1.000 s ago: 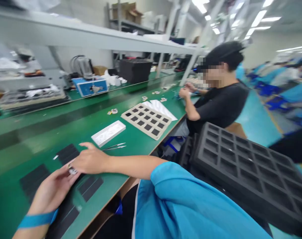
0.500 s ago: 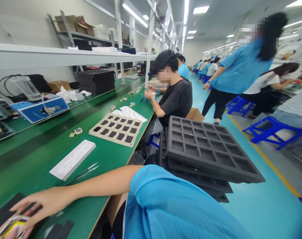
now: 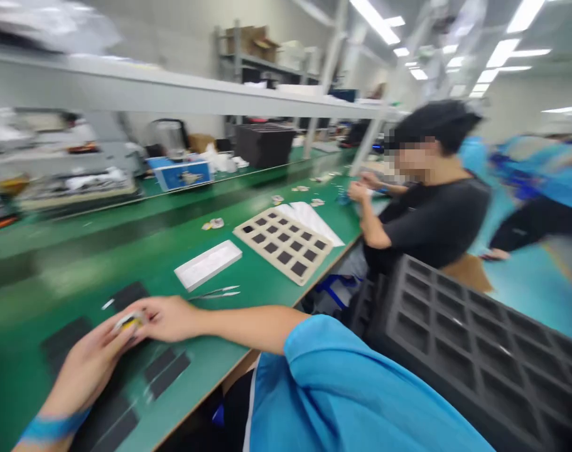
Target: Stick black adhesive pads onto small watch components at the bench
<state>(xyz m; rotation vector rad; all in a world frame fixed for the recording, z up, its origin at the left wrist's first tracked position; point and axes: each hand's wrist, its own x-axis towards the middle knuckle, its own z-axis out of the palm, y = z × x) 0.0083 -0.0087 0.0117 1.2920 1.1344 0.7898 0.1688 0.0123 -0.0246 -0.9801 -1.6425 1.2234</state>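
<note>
Left of the white box (image 3: 215, 271) and nearer the wearer, both hands are working on one small part (image 3: 129, 321), which is showing a pale rim and a patch of yellow. The left hand (image 3: 90, 355) is curling its fingers around the part, thumb against the near face, leaving little gap. The right hand (image 3: 172, 317) is meeting it from the side nearer the box, its fingers drawn almost together at the part's edge; blur is hiding whether they are truly pinching or only touching. The step in hand, as far as one can judge, is close two-handed handling of the part, above the bench (image 3: 88, 263). From this grip, the next move would be calling for a steady left hold and small, light fingertip work by the right. Just beside the box's near side, the tweezers (image 3: 217, 295) are lying unheld, partly behind the right hand. Dark strips (image 3: 172, 373) are lying nearer the wearer than the box, and a dark sheet (image 3: 131, 292) is lying to its left. The beige tray (image 3: 246, 238) is resting just right of the box, while a co-worker (image 3: 427, 207) is sitting well beyond it.
</note>
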